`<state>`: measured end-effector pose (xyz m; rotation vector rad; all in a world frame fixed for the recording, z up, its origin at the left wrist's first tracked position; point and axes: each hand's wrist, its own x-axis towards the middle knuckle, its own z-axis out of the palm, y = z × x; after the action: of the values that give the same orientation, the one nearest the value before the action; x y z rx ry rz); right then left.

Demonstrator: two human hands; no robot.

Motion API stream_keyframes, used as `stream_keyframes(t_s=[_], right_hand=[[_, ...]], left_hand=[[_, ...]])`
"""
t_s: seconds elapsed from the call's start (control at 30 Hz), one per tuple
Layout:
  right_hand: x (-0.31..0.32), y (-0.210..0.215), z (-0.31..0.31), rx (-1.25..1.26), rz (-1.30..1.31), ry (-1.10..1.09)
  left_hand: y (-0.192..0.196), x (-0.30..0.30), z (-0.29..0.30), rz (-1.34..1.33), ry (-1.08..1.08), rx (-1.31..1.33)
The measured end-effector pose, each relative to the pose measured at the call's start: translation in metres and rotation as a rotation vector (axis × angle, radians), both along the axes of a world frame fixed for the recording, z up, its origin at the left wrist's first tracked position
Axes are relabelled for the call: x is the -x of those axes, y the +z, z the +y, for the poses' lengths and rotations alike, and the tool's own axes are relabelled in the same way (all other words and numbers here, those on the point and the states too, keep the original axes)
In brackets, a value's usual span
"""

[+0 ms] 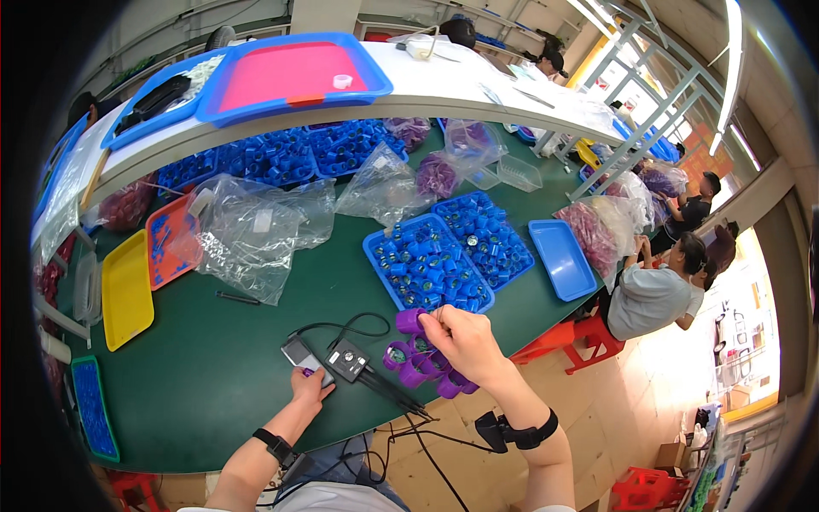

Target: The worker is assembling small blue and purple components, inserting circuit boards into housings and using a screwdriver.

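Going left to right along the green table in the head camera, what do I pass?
Yellow tray → orange tray → clear plastic bags → tray of blue caps → empty blue tray.
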<state>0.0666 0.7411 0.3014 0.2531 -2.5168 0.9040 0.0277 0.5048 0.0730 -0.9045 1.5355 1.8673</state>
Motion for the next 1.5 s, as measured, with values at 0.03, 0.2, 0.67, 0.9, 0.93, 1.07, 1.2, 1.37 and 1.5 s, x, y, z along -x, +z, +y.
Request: stream_keyframes(t_s=[0.03, 0.2, 0.67, 0.9, 0.93, 1.07, 1.2, 1.37, 1.5], right_hand=[[0.001, 0.002, 0.01, -0.027, -0.008, -0.022], [0.022, 0.002, 0.061, -0.043, 0.021, -0.019], [0.093, 0.023, 0.2, -0.065, -0.02, -0.111], [0.102, 0.03, 0.279, -0.093, -0.065, -0.29], [0.103, 0.029, 0.29, -0.092, -0.061, -0.286], [0.107, 0.023, 0.334, -0.08, -0.094, -0.344], [0.111, 0.005, 0.386, -0.055, -0.079, -0.38], [0.122, -0.039, 0.453, -0.081, -0.006, -0.325], [0.135, -0.071, 0.507, -0.161, 0.046, -0.223]], left_hand=[[0.0, 0.004, 0.008, -0.013, -0.013, -0.008], [-0.017, 0.019, 0.032, 0.045, -0.086, 0.038], [0.11, 0.018, 0.045, 0.415, -0.475, 0.102], [0.262, 0.039, 0.165, 0.703, -1.395, -0.813], [0.265, 0.042, 0.177, 0.755, -1.561, -0.991], [0.26, 0.041, 0.221, 0.795, -1.51, -1.035], [0.265, 0.045, 0.275, 1.039, -1.413, -0.882], [0.247, 0.056, 0.376, 1.07, -1.407, -0.805], [0.247, 0.112, 0.463, 1.136, -1.492, -0.602]])
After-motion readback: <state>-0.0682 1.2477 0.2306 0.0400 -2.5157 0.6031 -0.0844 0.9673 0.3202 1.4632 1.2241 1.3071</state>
